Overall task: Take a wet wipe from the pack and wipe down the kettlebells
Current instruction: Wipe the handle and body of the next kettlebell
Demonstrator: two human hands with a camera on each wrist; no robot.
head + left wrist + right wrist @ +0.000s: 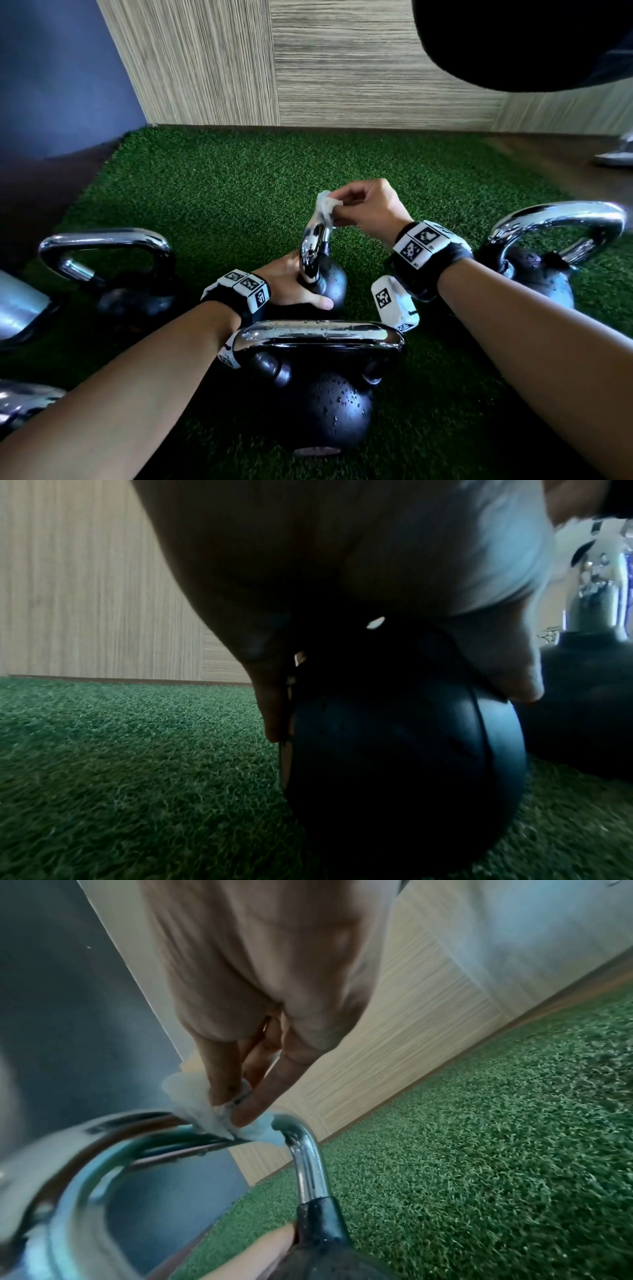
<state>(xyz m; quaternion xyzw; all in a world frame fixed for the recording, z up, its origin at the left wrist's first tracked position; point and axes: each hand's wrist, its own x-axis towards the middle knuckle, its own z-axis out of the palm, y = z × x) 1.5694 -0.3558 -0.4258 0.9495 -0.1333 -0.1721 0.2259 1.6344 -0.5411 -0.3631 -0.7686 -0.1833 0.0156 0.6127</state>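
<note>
A small black kettlebell [330, 284] with a chrome handle [312, 250] stands on the green turf in the middle of the head view. My left hand [294, 284] grips its ball from the left, thumb across the front; the left wrist view shows the palm over the ball [394, 750]. My right hand [337, 214] pinches a crumpled white wet wipe [325, 205] and presses it on the top of the handle. The right wrist view shows the wipe [198, 1110] between thumb and fingers on the chrome bar [308, 1164].
A bigger kettlebell [325, 404], wet with drops, stands close in front of me under my arms. Others stand at the left [137, 298] and right [541, 281], with chrome parts at the far left [20, 308]. Turf [239, 178] runs to a wood-pattern wall [342, 68].
</note>
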